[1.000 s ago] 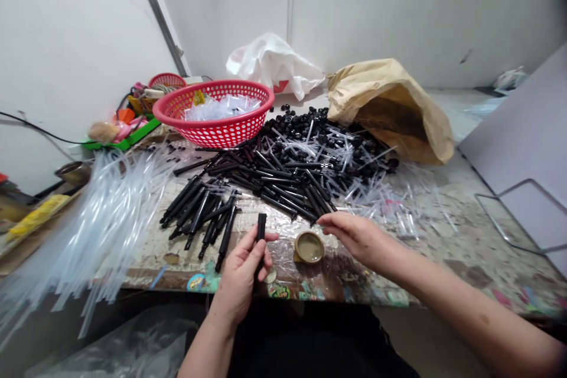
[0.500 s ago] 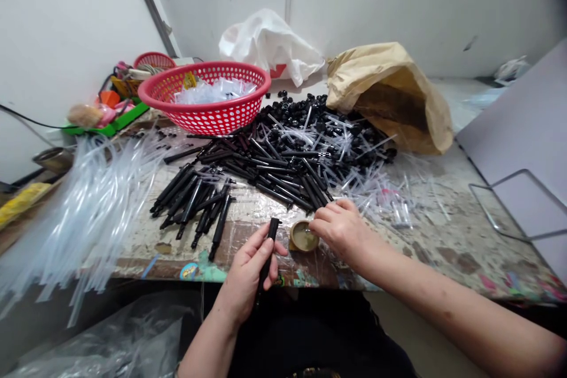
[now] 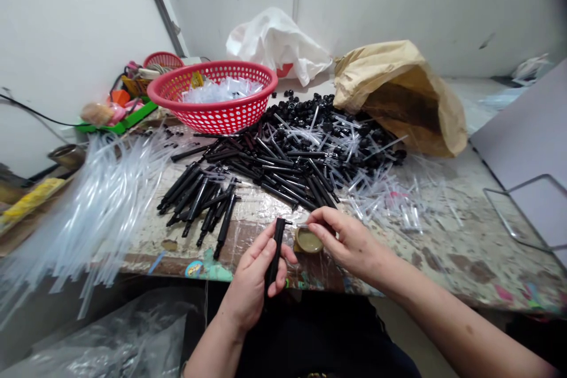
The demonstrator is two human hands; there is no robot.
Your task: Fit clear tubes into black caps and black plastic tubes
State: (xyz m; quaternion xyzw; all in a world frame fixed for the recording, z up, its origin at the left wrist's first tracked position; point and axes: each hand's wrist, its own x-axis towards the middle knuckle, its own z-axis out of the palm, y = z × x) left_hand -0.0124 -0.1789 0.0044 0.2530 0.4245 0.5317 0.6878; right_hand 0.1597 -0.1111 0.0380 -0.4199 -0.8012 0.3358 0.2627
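My left hand (image 3: 254, 274) is closed around a black plastic tube (image 3: 276, 245) with a small side nozzle at its upper end. Between thumb and fingers, my right hand (image 3: 343, 236) pinches a thin clear tube (image 3: 299, 225). The clear tube points at the nozzle; whether they touch I cannot tell. Just beneath it sits a small round dish (image 3: 309, 249) of yellowish liquid. Similar black tubes (image 3: 225, 225) lie in a row left of the dish, some with clear tubes on their tips. Beyond my hands more black tubes (image 3: 283, 180) are heaped.
Short clear tubes (image 3: 390, 204) and black caps (image 3: 310, 107) are piled behind, by an open brown paper bag (image 3: 376, 71). A red basket (image 3: 212, 115) holds clear pieces. Long clear tubing (image 3: 101, 201) overhangs the table's left edge. A bent metal rod (image 3: 509, 212) stands at right.
My right hand has brought the clear tube from the dish's edge leftward to the black tube's nozzle. My left hand keeps its hold. The whole view has shifted slightly.
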